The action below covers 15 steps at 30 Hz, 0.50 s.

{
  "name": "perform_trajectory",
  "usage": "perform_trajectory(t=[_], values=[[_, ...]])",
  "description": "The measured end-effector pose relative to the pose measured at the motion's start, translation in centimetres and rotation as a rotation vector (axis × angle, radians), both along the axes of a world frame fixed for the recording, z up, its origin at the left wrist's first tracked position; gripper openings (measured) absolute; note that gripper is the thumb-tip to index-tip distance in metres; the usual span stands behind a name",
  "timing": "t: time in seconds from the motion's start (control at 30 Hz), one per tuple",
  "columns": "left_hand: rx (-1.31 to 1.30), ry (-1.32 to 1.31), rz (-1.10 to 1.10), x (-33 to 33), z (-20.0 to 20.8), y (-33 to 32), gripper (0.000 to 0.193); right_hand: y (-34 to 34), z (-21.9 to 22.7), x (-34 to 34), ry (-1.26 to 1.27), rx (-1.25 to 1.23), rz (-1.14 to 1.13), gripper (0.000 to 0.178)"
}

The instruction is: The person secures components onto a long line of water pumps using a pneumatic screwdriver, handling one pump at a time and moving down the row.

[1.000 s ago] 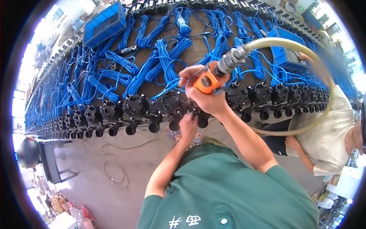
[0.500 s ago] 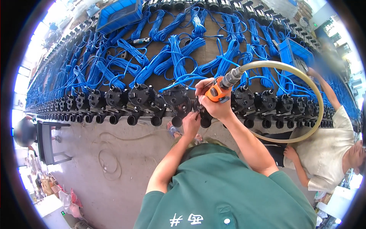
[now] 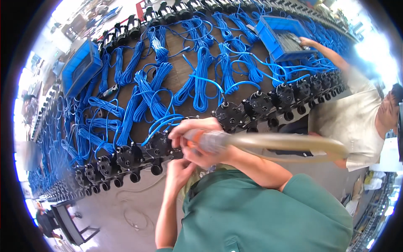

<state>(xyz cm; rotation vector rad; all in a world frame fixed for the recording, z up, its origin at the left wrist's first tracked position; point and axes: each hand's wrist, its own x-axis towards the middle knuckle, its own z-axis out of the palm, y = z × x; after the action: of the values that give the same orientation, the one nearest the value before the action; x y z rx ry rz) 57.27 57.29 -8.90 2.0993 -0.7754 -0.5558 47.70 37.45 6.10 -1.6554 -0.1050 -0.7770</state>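
Observation:
My right hand (image 3: 202, 158) is wrapped round an orange air-powered tool (image 3: 194, 138), smeared by motion. From the tool's grey coupling (image 3: 216, 142) a thick, clear yellowish hose (image 3: 289, 143) runs off to the right. Just below the tool, my left hand (image 3: 177, 172) has its fingers pinched together; whatever may be between them is hidden. Both hands are at the near edge of a row of black round-topped housings (image 3: 159, 144), several with blue cables attached. Another black housing (image 3: 229, 115) stands right of the tool. The tool's tip is hidden behind my hands.
Bundled blue cables (image 3: 202, 80) cover the brown bench (image 3: 178, 48). Blue crates stand at the left (image 3: 67, 80) and right (image 3: 268, 35). On the right, a co-worker in a light shirt (image 3: 352, 122) reaches into the right crate. A thin hose (image 3: 136, 218) lies coiled on the floor.
The view has turned and shifted. The tool in my right hand has swung from upright to lying more sideways, its hose now trailing right. My left hand stays close below it, fingers still pinched.

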Motion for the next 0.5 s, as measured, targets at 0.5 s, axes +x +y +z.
perform_trajectory(t=[0.5], values=[[-0.007, -0.136, -1.69, 14.2, -2.6, -24.7, 0.035, -3.0, 0.8, -1.9, 0.06, 0.493, -0.709, 0.023]])
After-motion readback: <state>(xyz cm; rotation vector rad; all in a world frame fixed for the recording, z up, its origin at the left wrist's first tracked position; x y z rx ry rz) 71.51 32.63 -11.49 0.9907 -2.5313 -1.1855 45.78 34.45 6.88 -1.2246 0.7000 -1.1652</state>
